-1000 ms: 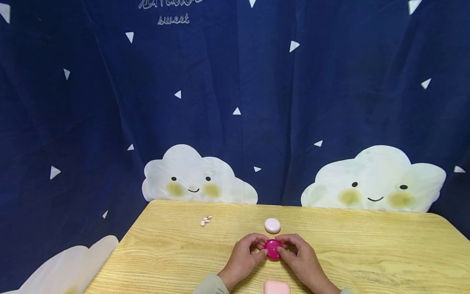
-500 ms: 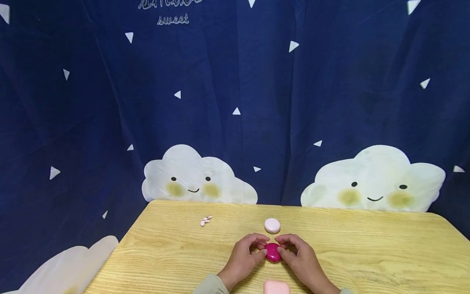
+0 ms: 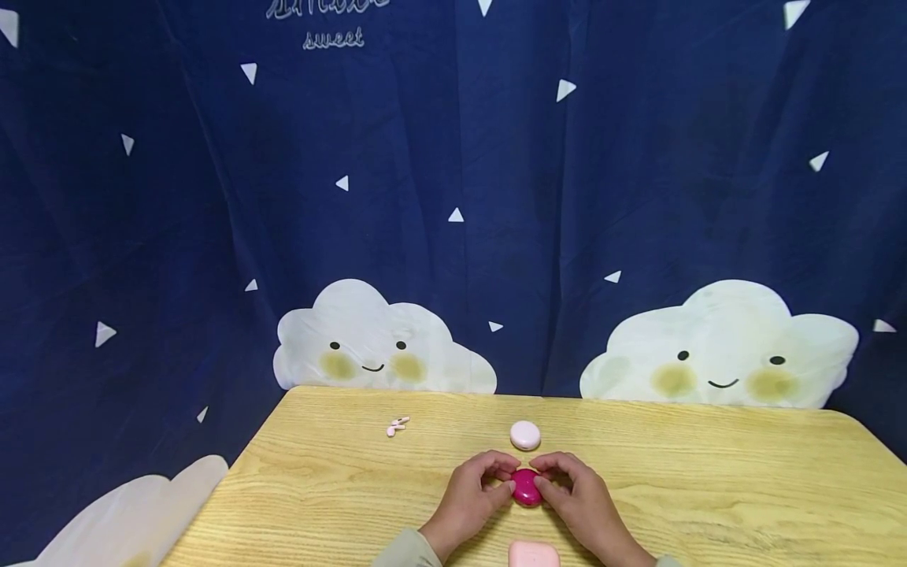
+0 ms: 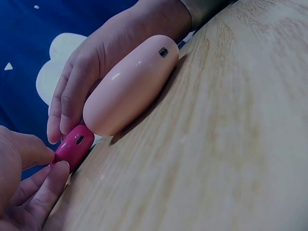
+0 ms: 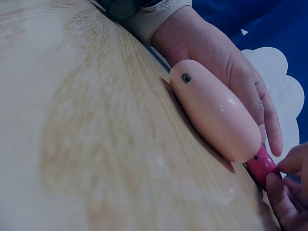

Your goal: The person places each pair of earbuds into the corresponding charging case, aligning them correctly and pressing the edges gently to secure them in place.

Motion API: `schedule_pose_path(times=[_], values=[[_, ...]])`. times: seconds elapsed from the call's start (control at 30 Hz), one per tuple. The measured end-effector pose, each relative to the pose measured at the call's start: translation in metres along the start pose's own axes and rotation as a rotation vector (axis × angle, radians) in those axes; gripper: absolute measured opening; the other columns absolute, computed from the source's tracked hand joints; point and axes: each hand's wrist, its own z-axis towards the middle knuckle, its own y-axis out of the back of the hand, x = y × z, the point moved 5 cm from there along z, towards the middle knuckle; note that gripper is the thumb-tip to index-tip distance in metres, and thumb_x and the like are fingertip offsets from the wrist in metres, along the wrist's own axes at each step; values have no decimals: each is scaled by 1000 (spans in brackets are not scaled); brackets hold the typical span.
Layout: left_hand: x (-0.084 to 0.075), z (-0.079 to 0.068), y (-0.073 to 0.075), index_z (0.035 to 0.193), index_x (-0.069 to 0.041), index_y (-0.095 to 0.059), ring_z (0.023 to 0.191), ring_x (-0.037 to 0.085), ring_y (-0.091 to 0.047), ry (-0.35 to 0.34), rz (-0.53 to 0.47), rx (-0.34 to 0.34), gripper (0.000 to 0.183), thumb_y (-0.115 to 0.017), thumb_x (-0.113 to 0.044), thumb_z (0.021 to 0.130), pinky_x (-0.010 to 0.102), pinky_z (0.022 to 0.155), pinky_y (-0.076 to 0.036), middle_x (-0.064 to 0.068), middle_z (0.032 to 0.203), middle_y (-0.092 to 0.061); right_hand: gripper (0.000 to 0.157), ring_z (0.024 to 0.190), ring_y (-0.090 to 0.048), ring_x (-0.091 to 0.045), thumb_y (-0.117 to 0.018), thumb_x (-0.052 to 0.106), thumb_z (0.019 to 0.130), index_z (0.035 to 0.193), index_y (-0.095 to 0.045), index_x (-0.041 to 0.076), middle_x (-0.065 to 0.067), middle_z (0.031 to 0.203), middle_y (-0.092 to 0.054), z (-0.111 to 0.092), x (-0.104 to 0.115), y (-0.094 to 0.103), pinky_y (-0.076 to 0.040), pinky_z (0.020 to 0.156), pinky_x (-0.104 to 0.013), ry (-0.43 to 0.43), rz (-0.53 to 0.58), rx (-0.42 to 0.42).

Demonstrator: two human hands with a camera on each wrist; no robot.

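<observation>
A glossy magenta, round earbud case [image 3: 527,487] sits on the table between both hands, its lid down. My left hand [image 3: 471,494] pinches its left side between thumb and curled fingers. From the other side my right hand [image 3: 583,501] holds it the same way, thumb at the near edge. In the left wrist view the magenta case [image 4: 76,147] shows a small charging port on its edge. Closer to me lies a peach-pink case [image 3: 534,554], cut off by the head view's lower border; its port side faces the wrist cameras.
Just beyond the hands stands a pale pink round case [image 3: 525,435]. Two pale pink earbuds [image 3: 398,426] lie toward the back left of the wooden table [image 3: 708,480]. A dark blue curtain [image 3: 453,157] with clouds hangs behind the table.
One second ago a seam line crossed the magenta case's top; half a second later its top looks smooth and it sits slightly nearer me. Both hands have kept their place.
</observation>
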Motion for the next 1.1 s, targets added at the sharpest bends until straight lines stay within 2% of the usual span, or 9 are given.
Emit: schedule_pose_path(times=[0.1, 0.3, 0.37, 0.43, 0.6, 0.67, 0.8, 1.0, 1.1], values=[[-6, -1, 1, 102, -13, -63, 84, 13, -58, -1, 4, -4, 22, -66, -9, 80, 19, 65, -43, 2, 94, -64, 16, 80, -57, -9, -69, 8, 77, 91, -65, 16, 1, 88, -62, 0, 1, 0, -45, 66, -20, 14, -3, 0], [-33, -9, 8, 101, -4, -62, 88, 28, -59, -9, -9, 2, 23, -64, -2, 79, 20, 66, -43, 12, 94, -64, 16, 80, -57, -9, -69, 9, 77, 91, -65, 16, 1, 87, -62, 0, 0, 0, -45, 65, -20, 9, -13, -2], [-35, -10, 8, 101, -4, -62, 88, 29, -59, -5, -13, 5, 23, -64, -1, 78, 20, 66, -43, 13, 95, -64, 16, 80, -57, -8, -69, 10, 77, 92, -65, 15, 1, 88, -63, 0, 0, 0, -45, 65, -20, 0, -15, -3], [-26, -8, 6, 101, -6, -62, 88, 26, -59, -10, -18, 4, 24, -65, -2, 78, 20, 65, -43, 10, 95, -64, 16, 81, -57, -8, -69, 11, 77, 92, -65, 15, 1, 89, -63, 0, 1, 0, -45, 65, -20, -9, -12, -2], [0, 0, 0, 102, -12, -63, 89, 20, -59, -10, -26, 4, 25, -67, -8, 78, 20, 65, -44, 4, 96, -64, 18, 84, -58, -13, -68, 5, 77, 94, -64, 9, -4, 92, -63, -6, 20, 1, -46, 66, -21, -24, -13, 12], [1, 0, 0, 103, -13, -63, 89, 20, -59, -6, -28, 7, 25, -67, -9, 78, 20, 66, -44, 4, 96, -64, 18, 85, -58, -13, -68, 4, 77, 95, -64, 8, -5, 94, -63, -6, 19, 1, -47, 67, -21, -19, -9, 18], [1, -1, 0, 103, -14, -63, 90, 19, -59, -12, -31, 6, 25, -67, -10, 79, 20, 66, -43, 3, 97, -65, 19, 87, -58, -10, -69, 9, 77, 94, -64, 14, 0, 94, -63, 0, -1, -1, -48, 68, -21, 4, 15, 23], [1, 0, -1, 103, -9, -62, 90, 24, -59, -28, -29, -3, 24, -65, -5, 79, 21, 66, -43, 8, 96, -65, 19, 88, -58, -11, -70, 10, 77, 93, -65, 16, 2, 93, -63, 1, -4, -1, -48, 68, -21, 7, 12, 12], [0, 0, -1, 103, -9, -62, 90, 23, -59, -28, -29, -6, 24, -65, -5, 79, 21, 67, -43, 8, 97, -65, 19, 89, -58, -12, -70, 9, 77, 94, -65, 15, 2, 94, -62, 1, -2, 0, -48, 68, -20, -4, 11, 6]])
